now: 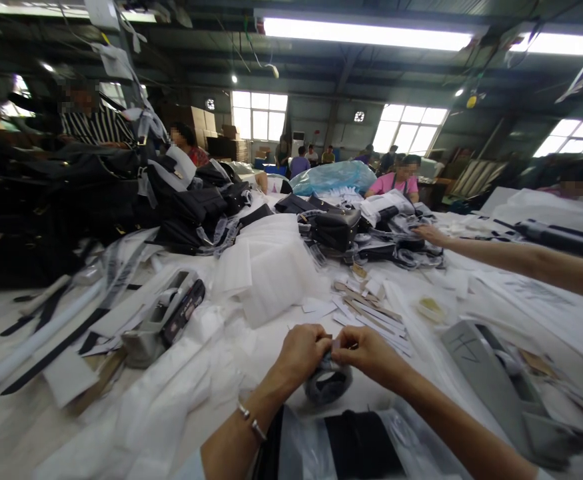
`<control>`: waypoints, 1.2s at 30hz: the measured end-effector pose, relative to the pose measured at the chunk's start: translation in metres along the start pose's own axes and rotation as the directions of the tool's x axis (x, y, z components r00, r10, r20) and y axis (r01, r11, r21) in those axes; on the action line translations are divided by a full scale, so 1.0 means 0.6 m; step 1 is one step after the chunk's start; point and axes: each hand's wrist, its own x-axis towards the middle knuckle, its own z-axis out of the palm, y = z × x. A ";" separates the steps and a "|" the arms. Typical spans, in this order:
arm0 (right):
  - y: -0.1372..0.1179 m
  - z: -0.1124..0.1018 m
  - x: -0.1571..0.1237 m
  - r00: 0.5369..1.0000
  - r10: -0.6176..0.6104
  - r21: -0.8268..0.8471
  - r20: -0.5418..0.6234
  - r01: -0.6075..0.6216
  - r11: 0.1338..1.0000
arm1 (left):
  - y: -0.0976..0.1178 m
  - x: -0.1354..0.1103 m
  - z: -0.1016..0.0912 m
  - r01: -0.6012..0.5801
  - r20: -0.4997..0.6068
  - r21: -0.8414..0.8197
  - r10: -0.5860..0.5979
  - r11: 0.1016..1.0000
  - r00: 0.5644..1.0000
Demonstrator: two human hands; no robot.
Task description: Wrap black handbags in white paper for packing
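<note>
My left hand (pixel 304 352) and my right hand (pixel 371 353) meet above the work surface, fingertips pinched close together. Between them is the top of a coiled dark strap (pixel 316 392), which looks wrapped in clear film and hangs as a ring below my fingers. A small pale piece, perhaps tape, shows at my right fingertips; its kind is too small to tell. Just below my wrists lies a black bag (pixel 358 443), partly covered with clear plastic and white foam.
Grey tape dispensers stand at left (pixel 146 340) and right (pixel 494 377). White foam sheets (pixel 276 267) are stacked ahead, with cardboard strips (pixel 371 310) beside them. Black bags (pixel 336 227) are heaped beyond. A co-worker's arm (pixel 516 260) reaches in from the right.
</note>
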 end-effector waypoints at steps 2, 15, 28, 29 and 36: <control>0.007 0.000 -0.005 0.998 0.051 0.112 0.028 -0.054 0.992 | 0.005 -0.013 0.003 0.006 -0.014 -0.044 -0.007 0.999 1.000; 0.018 0.003 -0.037 0.954 0.090 0.262 0.286 -0.168 0.950 | 0.016 -0.088 0.000 -0.091 0.108 -0.251 0.121 0.964 0.987; -0.010 0.004 -0.040 0.972 -0.200 -0.224 0.123 0.224 0.949 | 0.000 -0.082 0.008 0.062 0.109 -0.098 -0.051 0.993 0.993; -0.010 0.005 -0.041 0.972 -0.213 -0.226 0.105 0.231 0.946 | -0.004 -0.079 0.010 0.067 0.115 -0.129 -0.053 0.989 0.992; -0.016 -0.002 -0.048 0.953 -0.235 -0.239 0.189 0.277 0.931 | -0.017 -0.072 0.021 0.129 0.175 -0.312 -0.076 0.941 0.982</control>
